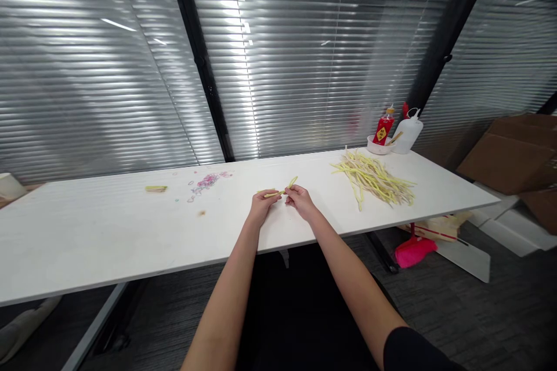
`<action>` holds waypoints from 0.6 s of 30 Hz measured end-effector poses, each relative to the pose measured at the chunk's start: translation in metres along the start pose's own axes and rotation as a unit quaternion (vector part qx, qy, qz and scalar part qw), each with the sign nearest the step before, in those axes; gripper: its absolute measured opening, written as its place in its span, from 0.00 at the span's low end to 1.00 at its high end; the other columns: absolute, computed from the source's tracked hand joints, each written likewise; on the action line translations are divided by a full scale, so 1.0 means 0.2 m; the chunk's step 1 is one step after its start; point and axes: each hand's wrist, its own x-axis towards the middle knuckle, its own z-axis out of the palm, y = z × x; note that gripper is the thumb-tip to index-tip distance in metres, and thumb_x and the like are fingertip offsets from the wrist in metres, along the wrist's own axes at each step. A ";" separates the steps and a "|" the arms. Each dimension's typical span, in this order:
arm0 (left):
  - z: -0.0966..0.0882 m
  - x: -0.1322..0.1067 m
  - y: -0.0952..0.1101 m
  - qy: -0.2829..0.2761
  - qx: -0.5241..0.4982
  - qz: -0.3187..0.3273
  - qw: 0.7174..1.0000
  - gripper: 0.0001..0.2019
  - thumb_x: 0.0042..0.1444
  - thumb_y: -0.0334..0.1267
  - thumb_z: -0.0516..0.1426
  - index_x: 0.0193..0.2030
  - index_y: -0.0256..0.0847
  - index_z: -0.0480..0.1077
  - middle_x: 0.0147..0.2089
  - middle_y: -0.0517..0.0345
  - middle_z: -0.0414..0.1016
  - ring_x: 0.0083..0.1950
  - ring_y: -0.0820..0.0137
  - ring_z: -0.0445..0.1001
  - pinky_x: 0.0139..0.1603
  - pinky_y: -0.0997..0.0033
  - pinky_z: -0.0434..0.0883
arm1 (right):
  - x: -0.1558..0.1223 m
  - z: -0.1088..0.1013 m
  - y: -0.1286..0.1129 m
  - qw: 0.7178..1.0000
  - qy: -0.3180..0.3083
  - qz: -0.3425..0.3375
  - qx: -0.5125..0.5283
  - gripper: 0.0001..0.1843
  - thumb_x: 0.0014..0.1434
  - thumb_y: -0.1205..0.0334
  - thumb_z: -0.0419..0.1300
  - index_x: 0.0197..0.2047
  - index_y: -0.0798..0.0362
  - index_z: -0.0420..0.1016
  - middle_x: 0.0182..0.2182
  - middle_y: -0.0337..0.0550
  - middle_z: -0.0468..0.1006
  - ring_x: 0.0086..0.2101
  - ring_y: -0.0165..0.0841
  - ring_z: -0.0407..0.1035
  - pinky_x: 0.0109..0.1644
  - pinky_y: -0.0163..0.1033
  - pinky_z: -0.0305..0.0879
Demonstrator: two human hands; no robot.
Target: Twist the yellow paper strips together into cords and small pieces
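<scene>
Yellow strand held at table centre.
My left hand and right hand, nearly closed, pinch it; strand pile lies right, coloured loops and short bundle left, red bottle far right.

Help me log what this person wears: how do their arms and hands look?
The left hand and right hand are ungloved, with no watch or band visible at either wrist. A black sleeve shows at the bottom edge on the right arm; none shows on the left arm.
</scene>
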 end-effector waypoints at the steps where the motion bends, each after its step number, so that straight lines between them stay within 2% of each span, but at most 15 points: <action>1: 0.00 0.00 0.00 -0.005 0.010 0.004 1.000 0.15 0.35 0.36 0.68 0.33 0.36 0.76 0.33 0.52 0.76 0.37 0.66 0.74 0.42 0.66 0.67 | 0.00 0.00 0.00 1.000 0.001 -0.001 -0.002 0.17 0.45 0.51 0.65 0.32 0.55 0.69 0.27 0.37 0.71 0.23 0.23 0.63 0.32 0.34 0.64; 5: 0.01 -0.01 0.00 -0.014 0.042 0.017 0.999 0.14 0.36 0.37 0.67 0.32 0.36 0.76 0.34 0.51 0.76 0.36 0.67 0.73 0.39 0.68 0.66 | 0.01 -0.01 0.02 1.000 0.004 -0.010 -0.008 0.16 0.45 0.52 0.65 0.32 0.55 0.70 0.24 0.35 0.68 0.22 0.22 0.61 0.32 0.34 0.65; 9: 0.01 -0.01 0.00 -0.024 0.031 0.015 0.999 0.13 0.37 0.36 0.67 0.33 0.36 0.76 0.33 0.52 0.76 0.34 0.69 0.72 0.37 0.69 0.66 | 0.02 -0.01 0.04 0.999 0.016 -0.024 -0.038 0.18 0.45 0.55 0.64 0.40 0.55 0.73 0.28 0.38 0.71 0.21 0.21 0.59 0.31 0.34 0.66; 14: 0.00 0.01 -0.02 0.001 0.015 0.027 1.000 0.13 0.38 0.37 0.67 0.33 0.37 0.76 0.33 0.53 0.75 0.35 0.69 0.72 0.40 0.68 0.67 | 0.03 -0.01 0.05 0.992 0.034 -0.053 -0.107 0.20 0.49 0.57 0.61 0.44 0.56 0.75 0.35 0.44 0.75 0.23 0.23 0.62 0.28 0.33 0.66; 18: 0.00 0.02 -0.02 0.026 -0.002 0.029 0.999 0.13 0.36 0.37 0.67 0.32 0.36 0.76 0.37 0.51 0.75 0.36 0.69 0.72 0.43 0.66 0.68 | 0.03 -0.01 0.07 0.981 0.028 -0.076 -0.178 0.20 0.52 0.57 0.58 0.47 0.55 0.75 0.40 0.46 0.75 0.22 0.23 0.62 0.28 0.34 0.65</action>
